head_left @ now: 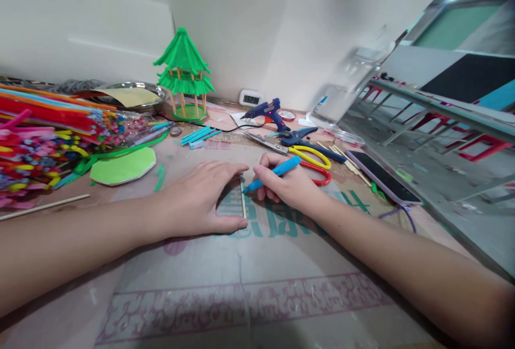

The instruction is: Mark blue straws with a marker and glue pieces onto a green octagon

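A short thin wooden stick (243, 207) lies on the printed sheet, held at its two ends between the thumb and fingers of my left hand (205, 196). Part of the stick is tinted blue. In my right hand (281, 182) is a blue marker (277, 172), gripped like a pen, its tip touching the stick near the middle. Several blue sticks (200, 135) lie together further back. Behind my right hand are scissors (309, 158) with yellow and red handles.
A green-roofed model pavilion (184, 80) stands at the back, near a small digital clock (251, 97) and a blue glue gun (265, 113). Pipe cleaners (60, 139) and a green cardboard piece (124, 166) lie left. Right are pliers (314, 142), a phone (382, 176) and a clear bottle (341, 91).
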The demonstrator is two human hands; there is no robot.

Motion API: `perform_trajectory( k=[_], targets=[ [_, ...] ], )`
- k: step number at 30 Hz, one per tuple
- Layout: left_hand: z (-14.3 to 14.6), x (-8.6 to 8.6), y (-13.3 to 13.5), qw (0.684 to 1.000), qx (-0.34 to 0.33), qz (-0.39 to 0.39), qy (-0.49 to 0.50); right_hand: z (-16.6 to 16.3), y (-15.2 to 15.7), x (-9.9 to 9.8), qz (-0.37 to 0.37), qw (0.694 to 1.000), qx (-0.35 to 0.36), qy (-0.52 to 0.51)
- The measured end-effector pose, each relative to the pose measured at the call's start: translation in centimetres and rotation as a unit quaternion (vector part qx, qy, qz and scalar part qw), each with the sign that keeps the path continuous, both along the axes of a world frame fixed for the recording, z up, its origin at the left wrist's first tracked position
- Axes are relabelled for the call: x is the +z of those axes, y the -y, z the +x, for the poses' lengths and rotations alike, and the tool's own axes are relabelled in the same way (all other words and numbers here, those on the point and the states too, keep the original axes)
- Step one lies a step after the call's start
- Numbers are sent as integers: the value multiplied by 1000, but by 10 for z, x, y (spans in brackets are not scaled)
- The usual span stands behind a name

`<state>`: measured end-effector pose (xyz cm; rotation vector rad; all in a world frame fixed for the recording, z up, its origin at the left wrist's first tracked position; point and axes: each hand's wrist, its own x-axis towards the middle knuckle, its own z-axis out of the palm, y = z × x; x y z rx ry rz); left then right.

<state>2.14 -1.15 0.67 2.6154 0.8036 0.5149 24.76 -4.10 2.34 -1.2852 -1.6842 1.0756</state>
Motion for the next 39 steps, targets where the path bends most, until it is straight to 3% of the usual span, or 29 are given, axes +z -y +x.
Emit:
perform_trajectory(
  k=[8,27,39],
  targets=[
    [-1,0,-1,1000,-20,-1,9,0,1,1,4,1000,-5,1],
    [4,5,7,1000,23,-10,0,-2,1,0,11,1000,-12,-7],
    [4,4,5,1000,16,-19,-12,-3,2,1,7,1000,-14,7]
  ],
)
